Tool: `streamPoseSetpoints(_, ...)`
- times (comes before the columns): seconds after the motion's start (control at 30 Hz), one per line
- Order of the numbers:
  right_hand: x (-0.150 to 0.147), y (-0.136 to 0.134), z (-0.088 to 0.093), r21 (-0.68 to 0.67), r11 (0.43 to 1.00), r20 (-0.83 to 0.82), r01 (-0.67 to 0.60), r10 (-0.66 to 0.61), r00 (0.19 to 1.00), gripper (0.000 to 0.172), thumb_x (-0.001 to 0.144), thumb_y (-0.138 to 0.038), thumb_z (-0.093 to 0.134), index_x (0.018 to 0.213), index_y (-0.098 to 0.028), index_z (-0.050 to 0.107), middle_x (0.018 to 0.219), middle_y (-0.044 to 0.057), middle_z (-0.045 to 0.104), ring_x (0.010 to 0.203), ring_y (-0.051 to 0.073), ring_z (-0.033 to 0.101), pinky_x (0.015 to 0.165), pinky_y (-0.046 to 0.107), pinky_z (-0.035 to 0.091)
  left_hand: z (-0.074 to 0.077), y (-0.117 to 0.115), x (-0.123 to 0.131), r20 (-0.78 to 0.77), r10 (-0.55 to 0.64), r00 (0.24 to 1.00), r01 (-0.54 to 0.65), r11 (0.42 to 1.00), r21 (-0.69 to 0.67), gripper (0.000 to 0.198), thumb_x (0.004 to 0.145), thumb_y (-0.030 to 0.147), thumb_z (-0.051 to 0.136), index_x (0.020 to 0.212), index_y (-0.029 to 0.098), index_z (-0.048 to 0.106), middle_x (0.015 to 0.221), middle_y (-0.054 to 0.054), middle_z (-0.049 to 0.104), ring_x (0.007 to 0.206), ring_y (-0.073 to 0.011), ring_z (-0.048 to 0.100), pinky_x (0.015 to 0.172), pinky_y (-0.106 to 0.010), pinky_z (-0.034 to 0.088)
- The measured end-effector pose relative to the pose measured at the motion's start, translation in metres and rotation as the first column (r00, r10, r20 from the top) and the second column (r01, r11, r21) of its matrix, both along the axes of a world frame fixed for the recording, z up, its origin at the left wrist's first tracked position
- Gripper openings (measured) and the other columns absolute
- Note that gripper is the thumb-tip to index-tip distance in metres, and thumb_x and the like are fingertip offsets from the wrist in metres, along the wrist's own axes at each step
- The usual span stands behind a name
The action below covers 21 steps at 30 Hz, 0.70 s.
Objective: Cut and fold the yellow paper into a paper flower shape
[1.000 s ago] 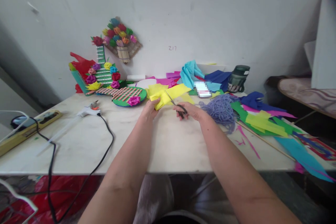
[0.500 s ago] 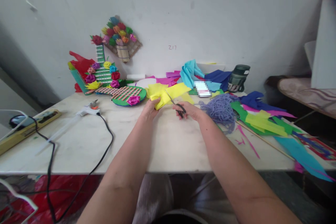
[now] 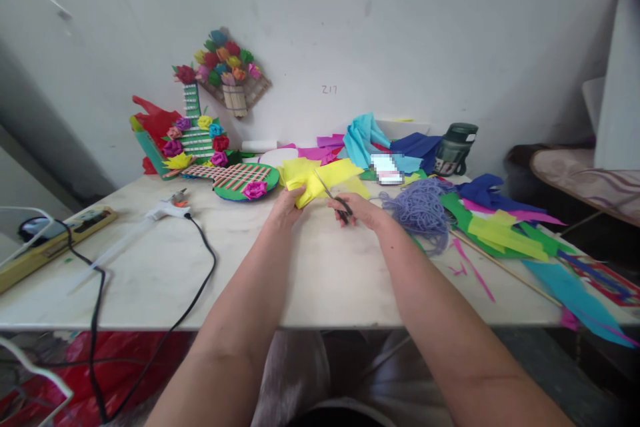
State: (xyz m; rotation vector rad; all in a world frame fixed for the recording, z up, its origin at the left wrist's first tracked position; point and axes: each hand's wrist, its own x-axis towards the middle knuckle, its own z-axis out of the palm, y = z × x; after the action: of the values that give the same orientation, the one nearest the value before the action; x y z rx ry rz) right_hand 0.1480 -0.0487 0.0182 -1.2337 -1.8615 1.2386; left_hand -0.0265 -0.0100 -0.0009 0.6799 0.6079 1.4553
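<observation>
The left hand [image 3: 286, 207] pinches the near edge of the yellow paper [image 3: 320, 177], fingers closed on it. The sheet spreads away from that hand toward 1 o'clock, its far part lying on the desk [image 3: 320, 273]. The right hand [image 3: 363, 210] sits just beside it at 3 o'clock, fingers curled through the black handles of the scissors [image 3: 336, 200]. The blades point toward 11 o'clock and lie over the yellow paper; whether they are parted I cannot tell.

At 3 o'clock from the right hand, close by, lies a heap of purple yarn [image 3: 420, 210]. Past it, loose paper strips [image 3: 500, 227] in green, yellow, blue and pink cover the right of the desk out to its edge, with a thin wooden stick [image 3: 500, 267] slanting across them. At 10 o'clock from the left hand rests a green woven disc [image 3: 240, 181], near the yellow paper. A glue gun [image 3: 165, 211] lies well apart at 9 o'clock, its black cord [image 3: 200, 273] looping over the front edge.

From the hands toward 6 o'clock the desk is bare up to its near edge, crossed only by both forearms.
</observation>
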Motion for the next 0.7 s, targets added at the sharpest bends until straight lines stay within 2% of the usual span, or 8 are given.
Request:
streamPoseSetpoints(0.4, -0.0033, 0.0039, -0.0050, 0.014, 1.000, -0.030, 0.009, -0.009, 1.000, 0.033, 0.074, -0.048, 0.054, 0.073, -0.015, 0.050, 0.050, -0.004, 0.050, 0.035, 0.005, 0.046, 0.026, 0.015, 0.025, -0.0022, 0.0023, -0.0027, 0.003, 0.004, 1.000, -0.004, 1.000, 0.031, 0.033, 0.062, -0.001, 0.055, 0.092, 0.013, 0.057, 0.085, -0.005, 0.065, 0.079, -0.0166, 0.062, 0.078, -0.030, 0.049)
streamPoseSetpoints(0.7, -0.0059, 0.0039, -0.0039, 0.035, 0.999, -0.042, 0.028, -0.026, 0.999, 0.032, 0.071, -0.044, 0.058, 0.064, -0.016, 0.046, 0.046, -0.005, 0.047, 0.032, 0.005, 0.045, 0.026, 0.015, 0.026, 0.0015, 0.0010, -0.0019, 0.004, 0.047, 0.999, -0.047, 0.999, 0.011, 0.031, 0.061, -0.001, 0.056, 0.089, 0.013, 0.058, 0.084, -0.004, 0.064, 0.077, -0.0162, 0.062, 0.074, -0.028, 0.050)
